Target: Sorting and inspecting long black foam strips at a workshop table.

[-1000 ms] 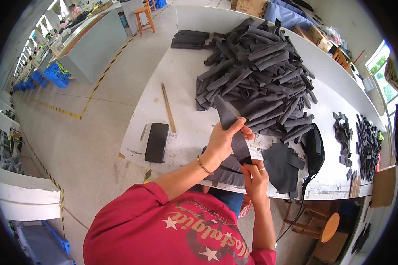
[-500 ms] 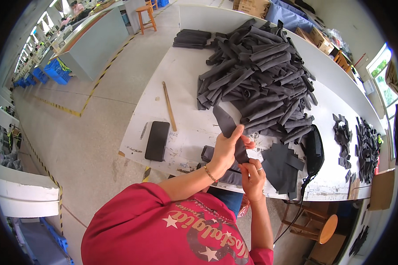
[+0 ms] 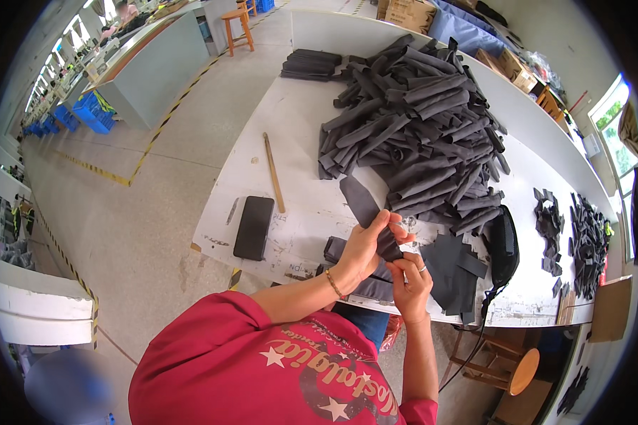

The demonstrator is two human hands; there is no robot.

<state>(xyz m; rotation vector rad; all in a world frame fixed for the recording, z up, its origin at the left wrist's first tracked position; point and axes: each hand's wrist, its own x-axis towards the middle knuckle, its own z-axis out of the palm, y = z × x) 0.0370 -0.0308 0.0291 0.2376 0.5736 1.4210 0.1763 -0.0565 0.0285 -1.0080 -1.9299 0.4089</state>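
Observation:
A dark grey strip of fabric [image 3: 361, 201] slants between my hands, its pointed end toward the big heap. My left hand [image 3: 364, 249] grips the middle of the strip, thumb on top. At the strip's near end, my right hand [image 3: 412, 285] pinches the edge between thumb and fingers. Folded dark fabric pieces [image 3: 373, 289] lie below my hands at the table's near edge, partly covered by my left wrist. Beyond my hands rises a large heap of rolled grey fabric strips [image 3: 420, 117]. Flat black pieces [image 3: 449, 273] are spread just right of my right hand.
On the white table [image 3: 237, 159] lie a black phone [image 3: 254, 228], a wooden stick [image 3: 273, 173] and a neat strip stack [image 3: 312, 65]. A black pouch [image 3: 502, 248] with a cord sits at right, near more dark scraps [image 3: 588, 244]. A wooden stool [image 3: 523, 370] stands below.
My hands and the strip have shifted slightly nearer to me, with both grips kept. A blurred blue-grey rounded shape has appeared at the lower left, over the floor area.

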